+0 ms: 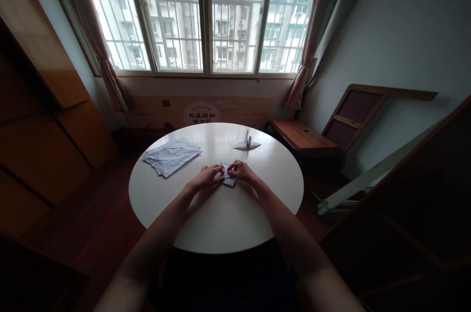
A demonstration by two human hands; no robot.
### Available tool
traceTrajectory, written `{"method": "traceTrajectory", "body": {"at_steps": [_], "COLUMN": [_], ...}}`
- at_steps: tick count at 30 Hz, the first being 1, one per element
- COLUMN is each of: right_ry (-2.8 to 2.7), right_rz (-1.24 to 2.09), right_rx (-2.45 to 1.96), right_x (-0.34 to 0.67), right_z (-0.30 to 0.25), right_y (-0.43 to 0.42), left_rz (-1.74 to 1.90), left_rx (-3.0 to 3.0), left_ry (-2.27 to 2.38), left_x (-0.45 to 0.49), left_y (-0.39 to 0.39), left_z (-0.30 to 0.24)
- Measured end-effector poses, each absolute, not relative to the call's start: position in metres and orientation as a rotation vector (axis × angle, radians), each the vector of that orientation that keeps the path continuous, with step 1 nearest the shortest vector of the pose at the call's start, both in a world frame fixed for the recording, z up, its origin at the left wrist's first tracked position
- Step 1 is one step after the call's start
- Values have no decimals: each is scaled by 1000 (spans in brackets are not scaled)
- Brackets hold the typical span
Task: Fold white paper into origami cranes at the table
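Two hands, head view: your right hand [243, 170] is pinching the folded paper [230, 182] on the round table [235, 223]; your left hand [208, 176] is resting at its left side, grip indeterminable; a paper crane [248, 145] is standing beyond, rightward.

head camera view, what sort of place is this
Probably a room in a flat: curtains hang beside a barred window that looks out on apartment-like buildings, and a wooden cabinet stands at the left.
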State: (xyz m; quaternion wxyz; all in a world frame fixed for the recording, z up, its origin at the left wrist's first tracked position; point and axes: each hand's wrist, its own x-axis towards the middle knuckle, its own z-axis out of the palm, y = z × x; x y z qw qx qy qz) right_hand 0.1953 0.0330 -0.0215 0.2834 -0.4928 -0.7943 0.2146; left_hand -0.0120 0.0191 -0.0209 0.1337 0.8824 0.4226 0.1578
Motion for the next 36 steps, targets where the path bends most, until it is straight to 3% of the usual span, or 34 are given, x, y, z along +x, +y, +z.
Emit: {"method": "traceTrajectory", "body": {"at_steps": [36], "right_ry": [-2206], "right_rz": [613], "right_rx": [-1252], "right_x": [196], "right_z": [-21], "right_y": [33], "left_rz": [234], "left_rx": [2577], "left_ry": [1267], "left_x": [-13], "left_y": [25], "left_z": [-26]}}
